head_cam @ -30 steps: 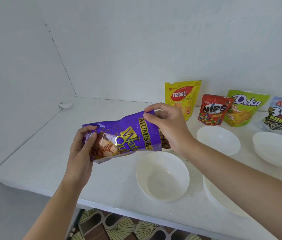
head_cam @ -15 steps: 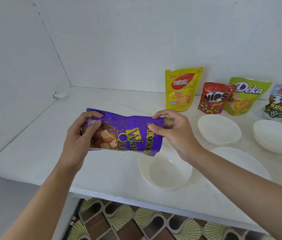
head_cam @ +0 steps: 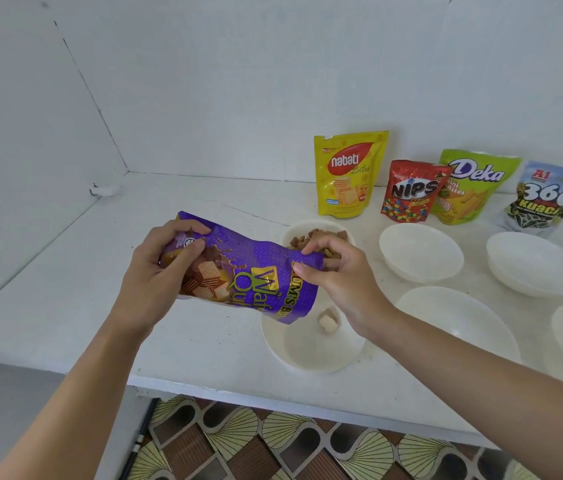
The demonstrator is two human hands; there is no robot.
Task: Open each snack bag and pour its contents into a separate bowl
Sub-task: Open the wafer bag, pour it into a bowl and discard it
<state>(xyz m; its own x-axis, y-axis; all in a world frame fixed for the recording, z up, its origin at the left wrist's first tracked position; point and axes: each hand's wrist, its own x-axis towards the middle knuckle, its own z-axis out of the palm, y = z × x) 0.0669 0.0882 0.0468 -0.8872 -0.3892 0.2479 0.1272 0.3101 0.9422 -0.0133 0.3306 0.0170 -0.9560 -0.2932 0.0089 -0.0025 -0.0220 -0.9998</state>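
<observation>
A person's left hand [head_cam: 159, 275] and right hand [head_cam: 339, 275] tip a purple foil wafer bag [head_cam: 238, 271] over the nearest white plastic bowl [head_cam: 294, 351] on the white counter [head_cam: 65, 289], where the first pale wafer cubes [head_cam: 328, 323] now show at the bowl's far side; half a second earlier the bag was held level and the bowl beneath it was bare. The left fingers curl round the bag's closed bottom end, lifting it, while the right thumb and fingers pinch the torn mouth, angled down towards the bowl. Just behind, another white bowl [head_cam: 318, 225] already holds brown snack pieces [head_cam: 302, 240]. Judging by this, the second bag's pour has only just begun. A yellow Nabati pouch [head_cam: 349, 174], red Nips pouch [head_cam: 411, 192], green Deka pouch [head_cam: 474, 188] and silver-blue 360 Kuaci pouch [head_cam: 546, 202] stand unopened along the back wall
</observation>
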